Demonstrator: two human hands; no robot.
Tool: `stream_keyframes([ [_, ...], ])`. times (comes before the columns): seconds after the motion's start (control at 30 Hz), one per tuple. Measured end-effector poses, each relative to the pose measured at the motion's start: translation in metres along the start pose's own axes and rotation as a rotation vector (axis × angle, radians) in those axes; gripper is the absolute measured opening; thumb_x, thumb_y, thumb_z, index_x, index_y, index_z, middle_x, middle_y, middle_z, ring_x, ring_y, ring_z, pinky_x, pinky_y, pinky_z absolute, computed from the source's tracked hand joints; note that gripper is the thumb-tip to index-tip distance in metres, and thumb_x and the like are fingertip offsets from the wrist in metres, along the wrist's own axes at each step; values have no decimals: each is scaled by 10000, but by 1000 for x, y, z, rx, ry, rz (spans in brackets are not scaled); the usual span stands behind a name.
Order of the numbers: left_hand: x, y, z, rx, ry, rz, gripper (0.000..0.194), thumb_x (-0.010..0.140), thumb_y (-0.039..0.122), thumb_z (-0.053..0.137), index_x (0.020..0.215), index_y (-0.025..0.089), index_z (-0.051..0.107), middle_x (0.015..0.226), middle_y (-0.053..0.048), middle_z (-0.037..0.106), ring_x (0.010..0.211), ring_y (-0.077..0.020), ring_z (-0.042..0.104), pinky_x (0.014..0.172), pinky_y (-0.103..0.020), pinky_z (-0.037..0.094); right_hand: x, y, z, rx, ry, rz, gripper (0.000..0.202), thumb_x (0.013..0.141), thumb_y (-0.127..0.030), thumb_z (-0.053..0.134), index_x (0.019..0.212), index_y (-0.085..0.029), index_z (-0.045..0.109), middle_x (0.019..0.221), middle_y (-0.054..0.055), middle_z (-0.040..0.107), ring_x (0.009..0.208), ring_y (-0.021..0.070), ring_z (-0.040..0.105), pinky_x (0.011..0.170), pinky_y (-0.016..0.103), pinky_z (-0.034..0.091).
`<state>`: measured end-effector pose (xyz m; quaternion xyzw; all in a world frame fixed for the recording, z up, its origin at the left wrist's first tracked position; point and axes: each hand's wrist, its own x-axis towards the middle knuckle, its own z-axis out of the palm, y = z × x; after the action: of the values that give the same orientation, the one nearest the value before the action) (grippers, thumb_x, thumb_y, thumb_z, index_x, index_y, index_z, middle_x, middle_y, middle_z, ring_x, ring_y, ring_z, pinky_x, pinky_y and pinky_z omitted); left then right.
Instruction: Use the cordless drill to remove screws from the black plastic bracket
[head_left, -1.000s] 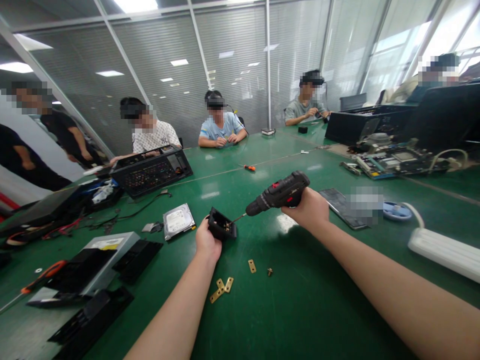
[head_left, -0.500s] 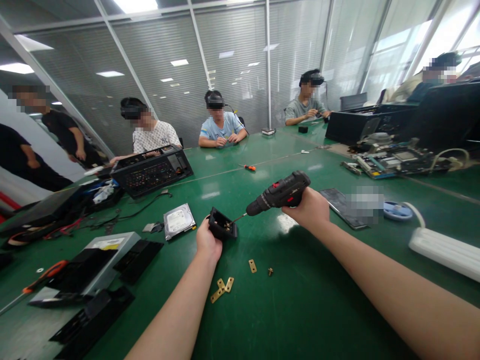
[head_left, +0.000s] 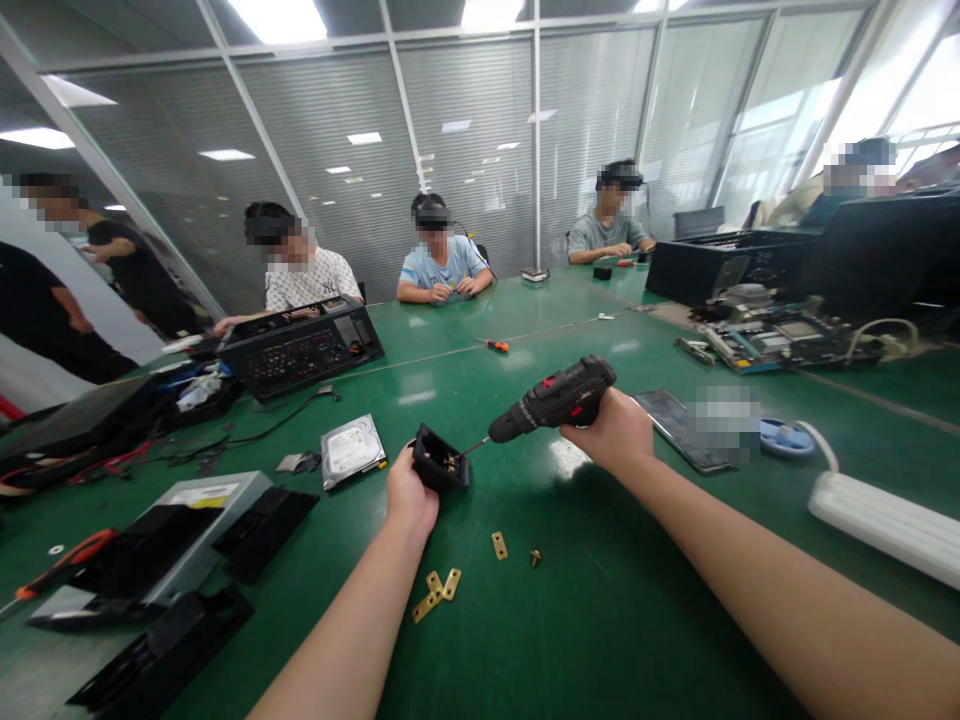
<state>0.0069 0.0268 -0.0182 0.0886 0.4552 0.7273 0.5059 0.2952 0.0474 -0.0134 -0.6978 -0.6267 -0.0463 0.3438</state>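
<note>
My left hand (head_left: 411,495) is wrapped round a small black open-sided box-like part (head_left: 433,468), tilted so its inside shows brass-coloured bits. A black cordless drill (head_left: 556,397) is gripped by its handle in my right hand (head_left: 619,435). Its thin bit (head_left: 475,446) points left and down into the black part; whether the tip touches a screw I cannot tell. Nearer me on the table lie several small brass plates (head_left: 430,597), a separate brass plate (head_left: 499,545) and a brass screw (head_left: 535,557).
On the green table (head_left: 600,620) lie a hard drive (head_left: 351,450), an optical drive (head_left: 247,492), an orange-handled screwdriver (head_left: 71,562), a phone (head_left: 686,432), a white power strip (head_left: 885,520) and a circuit board (head_left: 795,335). A computer case (head_left: 300,350) stands before a seated person (head_left: 307,270); others sit beyond.
The view has tilted slightly, so table objects sit a little lower and further left. Both hands keep their holds, with the drill bit still at the black part.
</note>
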Motion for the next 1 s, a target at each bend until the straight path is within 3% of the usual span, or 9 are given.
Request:
stream_keyframes([
  [1.0,-2,1,1,-9,3,1,150,870,132,574,762,188,661,713,-13,634,646,-175,610,634,-280,516,-1,-2,-2,7,-7,-4,318,724,-478,784,858,-244,617,909,110,795,875,340,770,657,350,447],
])
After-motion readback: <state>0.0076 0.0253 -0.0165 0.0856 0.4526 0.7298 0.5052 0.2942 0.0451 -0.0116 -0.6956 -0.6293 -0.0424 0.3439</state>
